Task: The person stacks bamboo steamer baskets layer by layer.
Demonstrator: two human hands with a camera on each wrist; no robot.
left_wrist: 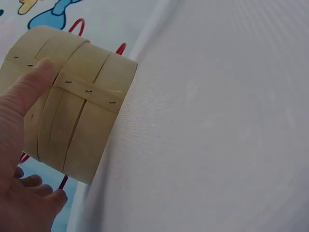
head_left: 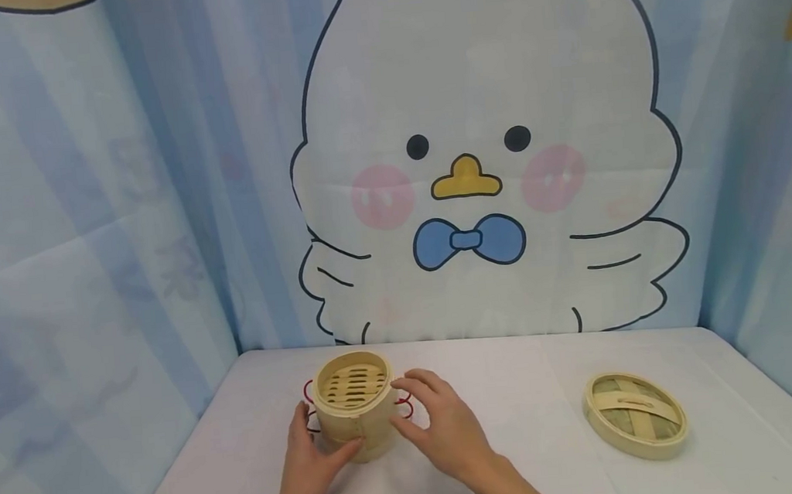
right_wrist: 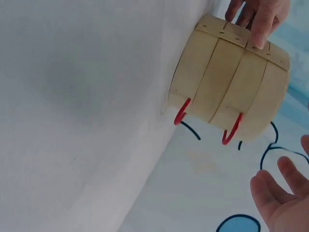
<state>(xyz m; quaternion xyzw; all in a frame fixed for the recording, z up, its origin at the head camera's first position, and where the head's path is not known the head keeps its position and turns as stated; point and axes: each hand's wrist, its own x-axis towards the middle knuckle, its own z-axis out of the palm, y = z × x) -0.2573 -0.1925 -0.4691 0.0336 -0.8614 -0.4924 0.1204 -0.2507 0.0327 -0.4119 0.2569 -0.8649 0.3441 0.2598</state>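
A small two-tier bamboo steamer [head_left: 373, 421] stands upright on the table at centre left, its slatted floor [head_left: 355, 386] visible from above. Red loops [right_wrist: 233, 129] stick out from its sides. My left hand [head_left: 308, 463] holds the steamer from the left, thumb on the front near the seam between tiers and fingers at the far left side, partly hidden. To the right, my right hand [head_left: 448, 423] has its fingers spread and loosely bent. In the right wrist view those fingers [right_wrist: 270, 191] stand apart from the steamer, holding nothing.
A round bamboo lid [head_left: 636, 416] with a woven top and a strap handle lies on the right part of the white-covered table [head_left: 519, 392]. Behind the table hangs a cloth printed with a cartoon bird [head_left: 467, 86]. Blue-striped cloth [head_left: 73, 226] closes in both sides.
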